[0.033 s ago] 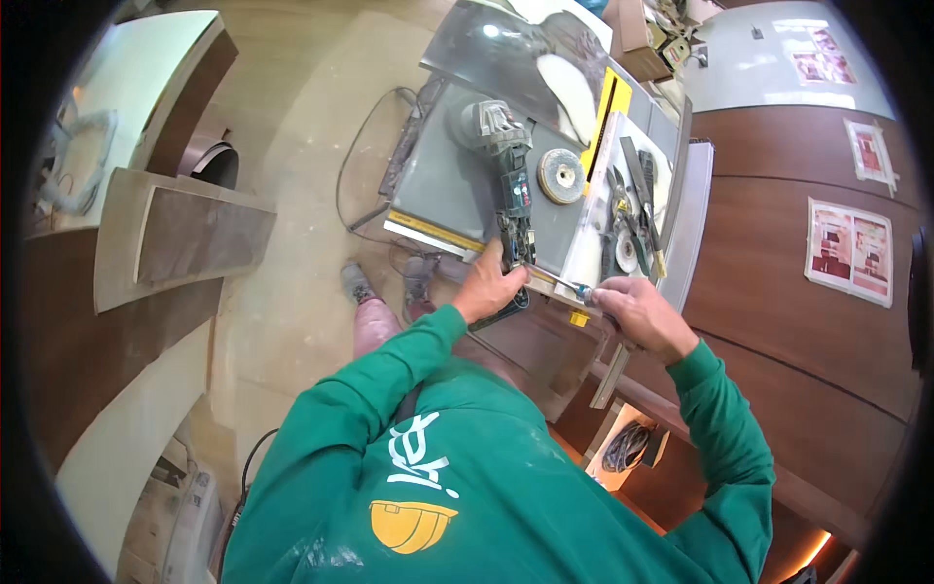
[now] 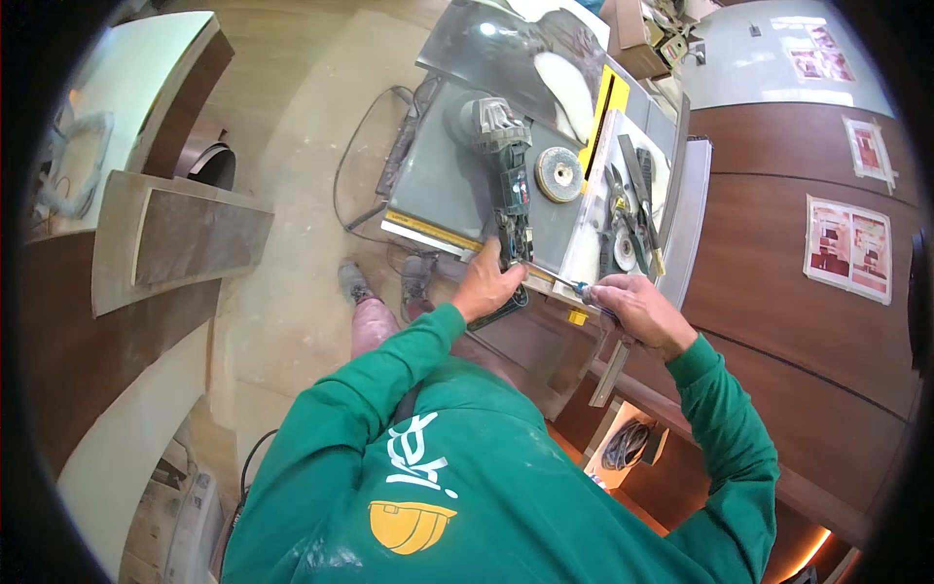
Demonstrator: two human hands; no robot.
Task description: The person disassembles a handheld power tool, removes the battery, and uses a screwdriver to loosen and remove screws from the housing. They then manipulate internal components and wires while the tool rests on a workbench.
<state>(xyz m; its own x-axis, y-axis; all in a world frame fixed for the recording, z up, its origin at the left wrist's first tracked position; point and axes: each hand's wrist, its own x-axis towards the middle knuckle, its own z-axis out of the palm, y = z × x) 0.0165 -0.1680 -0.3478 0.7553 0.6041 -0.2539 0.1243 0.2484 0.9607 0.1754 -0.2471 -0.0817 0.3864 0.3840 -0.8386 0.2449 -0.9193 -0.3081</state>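
An angle grinder (image 2: pixel 511 180) lies on the grey table top, its rear end reaching the near edge with the inner parts of the handle exposed. My left hand (image 2: pixel 489 284) is closed around that rear end. In my right hand (image 2: pixel 640 310) is a screwdriver (image 2: pixel 569 283), held by its handle, its shaft pointing left. The screwdriver's tip meets the grinder's exposed rear beside my left fingers; exactly what it touches is too small to tell. A round abrasive disc (image 2: pixel 559 175) rests to the right of the grinder.
Right of the disc lie pliers (image 2: pixel 621 209) and other hand tools, beside a yellow strip (image 2: pixel 605 112). A glossy dark slab (image 2: pixel 506 44) covers the table's far end. A black cable (image 2: pixel 342 161) loops over the floor at left. Brown panels (image 2: pixel 778 234) stand at right.
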